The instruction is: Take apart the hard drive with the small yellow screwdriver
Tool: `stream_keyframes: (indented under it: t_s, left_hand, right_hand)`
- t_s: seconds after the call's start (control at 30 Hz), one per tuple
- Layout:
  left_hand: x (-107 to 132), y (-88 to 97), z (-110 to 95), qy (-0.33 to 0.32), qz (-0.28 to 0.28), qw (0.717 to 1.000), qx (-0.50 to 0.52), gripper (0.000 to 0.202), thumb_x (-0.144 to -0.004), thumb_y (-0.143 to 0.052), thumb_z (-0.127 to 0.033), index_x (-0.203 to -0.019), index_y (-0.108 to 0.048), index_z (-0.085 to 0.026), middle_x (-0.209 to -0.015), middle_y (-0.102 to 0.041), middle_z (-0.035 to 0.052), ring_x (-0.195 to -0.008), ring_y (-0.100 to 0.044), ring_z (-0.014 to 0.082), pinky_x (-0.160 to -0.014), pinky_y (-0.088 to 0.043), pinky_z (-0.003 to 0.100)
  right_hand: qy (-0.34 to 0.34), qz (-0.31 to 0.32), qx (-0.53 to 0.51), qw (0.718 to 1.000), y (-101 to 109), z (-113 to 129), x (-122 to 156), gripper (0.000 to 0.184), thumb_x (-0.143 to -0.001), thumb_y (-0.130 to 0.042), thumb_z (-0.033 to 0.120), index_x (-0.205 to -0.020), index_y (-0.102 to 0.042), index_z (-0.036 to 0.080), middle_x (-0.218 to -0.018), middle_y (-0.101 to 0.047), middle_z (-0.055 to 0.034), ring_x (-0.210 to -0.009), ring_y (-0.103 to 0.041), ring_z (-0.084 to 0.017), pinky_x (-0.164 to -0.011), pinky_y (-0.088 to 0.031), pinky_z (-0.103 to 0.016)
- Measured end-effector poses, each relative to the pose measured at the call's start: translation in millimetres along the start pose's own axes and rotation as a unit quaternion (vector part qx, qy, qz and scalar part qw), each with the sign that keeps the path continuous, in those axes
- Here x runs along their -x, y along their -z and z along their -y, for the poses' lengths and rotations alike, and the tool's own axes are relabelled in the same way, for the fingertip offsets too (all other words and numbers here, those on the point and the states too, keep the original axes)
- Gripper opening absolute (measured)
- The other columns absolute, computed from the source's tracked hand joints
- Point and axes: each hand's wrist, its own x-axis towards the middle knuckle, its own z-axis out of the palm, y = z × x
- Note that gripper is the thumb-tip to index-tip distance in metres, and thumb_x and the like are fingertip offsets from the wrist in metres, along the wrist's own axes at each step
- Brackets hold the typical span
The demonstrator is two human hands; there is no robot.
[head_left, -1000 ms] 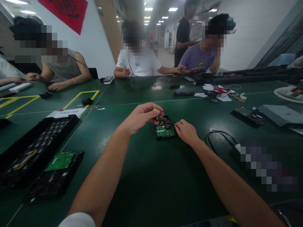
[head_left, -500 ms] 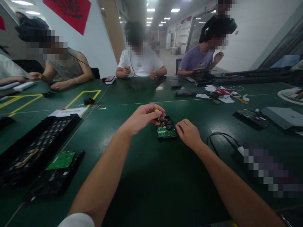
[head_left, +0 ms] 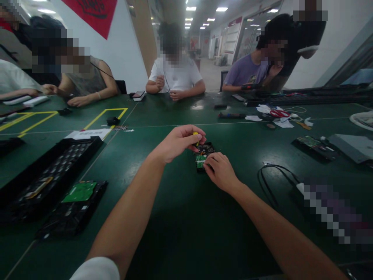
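Note:
A hard drive [head_left: 200, 162] with a green circuit board lies on the table in front of me. My left hand [head_left: 182, 142] is closed round a small yellow screwdriver [head_left: 196, 134] above the drive's far left part. Its tip is hidden by my fingers. My right hand [head_left: 222, 170] hovers over or touches the drive's near right side, thumb and fingers pinched together close to the green board. Whatever lies between those fingertips, if anything, is too small to make out. Part of the drive is covered by this hand.
At left are a long black tray [head_left: 52, 171] and another hard drive [head_left: 77, 206]. On the right lie a third drive [head_left: 314, 147], a grey metal box [head_left: 354, 146] and a looped black cable [head_left: 262, 182]. Several people sit or stand across the table.
My right hand has moved left, from beside the hard drive to over its green board. My left hand keeps the screwdriver at the drive. The standing person at back right has shifted.

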Motion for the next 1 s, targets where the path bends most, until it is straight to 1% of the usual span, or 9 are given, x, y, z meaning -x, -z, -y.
stream_keyframes:
  t_s: [0.23,0.4,0.57,0.63,0.7,0.8,0.87,1.0]
  left_hand:
    - [-1,-3.2,2,0.01,0.003,1.0,-0.001,0.025,-0.087,-0.074,-0.034,-0.103,-0.072,-0.014,-0.1,-0.074,0.0098,-0.092,-0.069,0.0192,-0.07,-0.058,0.027]
    - [-1,-2.6,3,0.008,0.002,1.0,-0.005,0.025,-0.087,-0.074,-0.034,-0.102,-0.072,-0.014,-0.099,-0.073,0.0096,-0.091,-0.069,0.0187,-0.069,-0.058,0.026]
    - [-1,-1.8,4,0.007,0.008,1.0,-0.009,0.026,-0.088,-0.073,-0.035,-0.104,-0.072,-0.015,-0.099,-0.073,0.0091,-0.089,-0.069,0.0181,-0.069,-0.058,0.026]
    - [-1,-1.1,4,0.011,0.001,1.0,-0.015,0.026,-0.087,-0.073,-0.034,-0.104,-0.071,-0.015,-0.098,-0.072,0.0087,-0.087,-0.068,0.0176,-0.066,-0.057,0.026]
    - [-1,0.4,5,0.021,-0.016,0.999,-0.023,0.025,-0.087,-0.072,-0.034,-0.104,-0.071,-0.015,-0.096,-0.071,0.0082,-0.085,-0.067,0.0172,-0.063,-0.056,0.025]
    - [-2,3.4,6,0.032,-0.034,0.998,-0.033,0.023,-0.087,-0.072,-0.032,-0.103,-0.071,-0.015,-0.095,-0.07,0.0081,-0.084,-0.066,0.0171,-0.062,-0.056,0.025]
    - [-3,4.7,8,0.031,-0.038,0.998,-0.032,0.022,-0.087,-0.072,-0.031,-0.102,-0.071,-0.015,-0.096,-0.07,0.0082,-0.085,-0.066,0.0171,-0.062,-0.056,0.025]
    - [-4,4.0,9,0.025,-0.038,0.999,-0.029,0.021,-0.085,-0.075,-0.03,-0.1,-0.071,-0.015,-0.095,-0.07,0.0074,-0.085,-0.067,0.0166,-0.067,-0.059,0.026]
  right_hand:
    - [0.005,0.002,0.011,1.0,-2,-1,0,0.017,-0.103,-0.055,0.026,-0.099,-0.07,0.019,-0.112,-0.067,-0.0115,-0.102,-0.058,-0.026,-0.087,-0.044,-0.042]
    - [-0.007,-0.02,0.002,1.0,1,-4,2,0.018,-0.103,-0.054,0.026,-0.1,-0.071,0.02,-0.11,-0.068,-0.0112,-0.103,-0.059,-0.027,-0.088,-0.045,-0.044]
    - [-0.05,-0.052,-0.028,0.997,4,-14,5,0.022,-0.103,-0.05,0.027,-0.108,-0.071,0.02,-0.116,-0.067,-0.0124,-0.108,-0.06,-0.028,-0.094,-0.049,-0.047]
    - [-0.085,-0.068,-0.046,0.993,3,-21,6,0.026,-0.104,-0.047,0.028,-0.115,-0.069,0.02,-0.119,-0.066,-0.0133,-0.111,-0.061,-0.028,-0.097,-0.051,-0.046]
    - [-0.142,-0.076,-0.061,0.985,2,-29,8,0.03,-0.105,-0.045,0.029,-0.121,-0.067,0.018,-0.124,-0.064,-0.0146,-0.109,-0.063,-0.027,-0.094,-0.053,-0.045]
    - [-0.196,-0.067,-0.08,0.975,-1,-36,9,0.032,-0.104,-0.045,0.032,-0.125,-0.066,0.018,-0.125,-0.064,-0.0146,-0.103,-0.066,-0.026,-0.087,-0.056,-0.042]
    - [-0.202,-0.061,-0.086,0.974,-3,-38,10,0.033,-0.104,-0.046,0.032,-0.126,-0.065,0.017,-0.123,-0.065,-0.0148,-0.098,-0.067,-0.025,-0.086,-0.057,-0.042]
    - [-0.184,-0.053,-0.089,0.977,-5,-36,10,0.033,-0.104,-0.046,0.032,-0.127,-0.064,0.015,-0.124,-0.064,-0.0158,-0.092,-0.067,-0.024,-0.085,-0.057,-0.042]
